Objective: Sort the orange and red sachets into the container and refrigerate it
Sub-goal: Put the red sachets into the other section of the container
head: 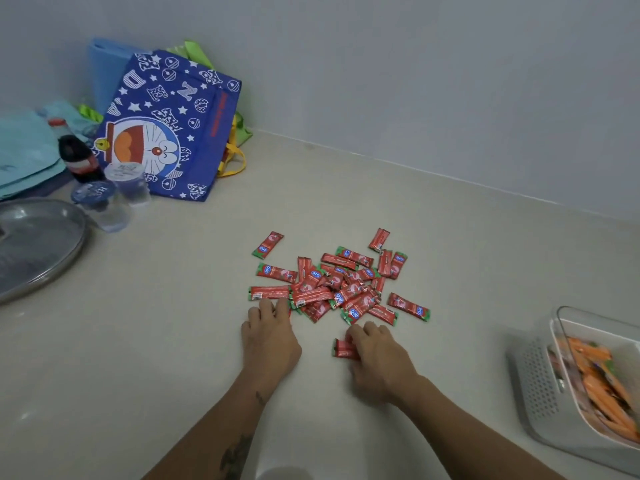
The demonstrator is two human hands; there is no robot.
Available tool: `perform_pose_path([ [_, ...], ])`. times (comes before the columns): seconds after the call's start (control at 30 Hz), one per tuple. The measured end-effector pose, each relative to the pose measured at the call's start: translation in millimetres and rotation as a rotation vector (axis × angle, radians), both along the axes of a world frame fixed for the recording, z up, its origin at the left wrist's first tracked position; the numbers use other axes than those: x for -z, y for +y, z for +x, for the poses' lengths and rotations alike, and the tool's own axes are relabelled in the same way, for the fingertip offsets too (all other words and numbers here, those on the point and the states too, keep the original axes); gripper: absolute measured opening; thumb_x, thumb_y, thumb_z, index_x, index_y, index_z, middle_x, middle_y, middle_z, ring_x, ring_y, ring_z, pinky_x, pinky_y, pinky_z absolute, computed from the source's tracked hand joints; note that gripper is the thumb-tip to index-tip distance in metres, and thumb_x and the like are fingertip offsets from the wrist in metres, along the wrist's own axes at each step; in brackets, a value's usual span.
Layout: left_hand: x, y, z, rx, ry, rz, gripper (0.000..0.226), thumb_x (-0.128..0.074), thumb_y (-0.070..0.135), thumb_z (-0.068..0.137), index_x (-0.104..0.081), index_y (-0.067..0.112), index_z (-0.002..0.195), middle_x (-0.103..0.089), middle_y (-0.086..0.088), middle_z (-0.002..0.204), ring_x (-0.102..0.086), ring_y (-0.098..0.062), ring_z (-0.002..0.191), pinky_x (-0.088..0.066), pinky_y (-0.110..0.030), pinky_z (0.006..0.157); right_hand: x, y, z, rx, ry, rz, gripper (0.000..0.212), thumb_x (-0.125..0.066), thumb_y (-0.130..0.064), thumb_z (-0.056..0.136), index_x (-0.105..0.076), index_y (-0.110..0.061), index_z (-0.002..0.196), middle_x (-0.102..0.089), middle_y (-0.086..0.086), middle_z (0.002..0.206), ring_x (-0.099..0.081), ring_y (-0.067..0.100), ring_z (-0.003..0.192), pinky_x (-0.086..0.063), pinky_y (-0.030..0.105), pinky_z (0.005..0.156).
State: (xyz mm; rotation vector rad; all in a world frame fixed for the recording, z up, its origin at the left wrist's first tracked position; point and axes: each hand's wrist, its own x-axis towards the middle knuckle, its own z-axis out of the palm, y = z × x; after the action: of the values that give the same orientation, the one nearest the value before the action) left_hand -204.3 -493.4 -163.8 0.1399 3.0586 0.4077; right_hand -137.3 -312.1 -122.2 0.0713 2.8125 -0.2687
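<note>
a loose heap of red sachets (341,287) is spread flat on the counter, some overlapping, a few strays at its edges. at four o'clock from it, orange sachets (597,379) are piled inside a clear-walled white container (540,386).

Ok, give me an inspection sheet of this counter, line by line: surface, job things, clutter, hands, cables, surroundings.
Surface: beige countertop, no spills seen.
Job's things: red sachets heaped mid-counter; orange sachets already in the clear-and-white container at right.
Clutter: blue cartoon tote bag, cola bottle, two sealed water cups, steel lid, teal cloth.
Hands: left hand touches the heap's near edge; right hand holds red sachets.
Cables: nothing seen.
Surroundings: plain grey wall behind.
</note>
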Motion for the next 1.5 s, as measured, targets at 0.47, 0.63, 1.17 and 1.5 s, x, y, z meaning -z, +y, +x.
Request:
perform_pose_path([
  [0.47, -31, 9, -22, 0.074, 0.088, 0.555, 0.035, -0.051, 0.004, 0.086, -0.051, 0.019, 0.117, -0.042, 0.000, 0.116, -0.056, -0.022, 0.092, -0.050, -0.038, 0.071, -25, 28, -70, -0.045, 0.227, -0.012, 0.025, -0.053, -0.032, 0.093, -0.043, -0.021, 0.113, -0.054, 0.002, 0.117, -0.049, 0.023, 0.100, -0.043, 0.038, 0.082],
  [0.63, -16, 35, -37, 0.267, 0.017, 0.180, 0.061, -0.057, 0.041, 0.085, -0.034, 0.020, 0.137, -0.031, -0.005, 0.138, -0.044, -0.023, 0.121, -0.041, -0.034, 0.100, -9, 27, -81, -0.175, -0.002, 0.209, 0.084, -0.061, -0.040, 0.083, -0.016, -0.022, 0.151, -0.026, 0.009, 0.151, -0.030, 0.031, 0.135, -0.041, 0.049, 0.106],
  [1.17, 17, 15, -7, 0.368, 0.260, -0.008, 0.030, -0.047, 0.032, 0.074, -0.058, 0.015, 0.097, -0.056, -0.005, 0.099, -0.052, -0.024, 0.089, -0.047, -0.037, 0.069, 11, 13, -23, -0.068, 0.064, 0.162, 0.043, -0.047, -0.036, 0.092, -0.043, -0.016, 0.129, -0.047, 0.008, 0.131, -0.048, 0.027, 0.115, -0.049, 0.040, 0.087],
  [1.5, 12, -21, 28, 0.473, 0.317, 0.107, 0.030, -0.047, 0.030, 0.073, -0.054, 0.020, 0.101, -0.058, 0.004, 0.085, -0.056, -0.021, 0.075, -0.033, -0.032, 0.071, -10, 13, 27, 0.164, 0.103, -0.187, 0.009, -0.046, -0.031, 0.088, -0.044, -0.024, 0.094, -0.060, 0.003, 0.095, -0.055, 0.022, 0.081, -0.043, 0.035, 0.067],
])
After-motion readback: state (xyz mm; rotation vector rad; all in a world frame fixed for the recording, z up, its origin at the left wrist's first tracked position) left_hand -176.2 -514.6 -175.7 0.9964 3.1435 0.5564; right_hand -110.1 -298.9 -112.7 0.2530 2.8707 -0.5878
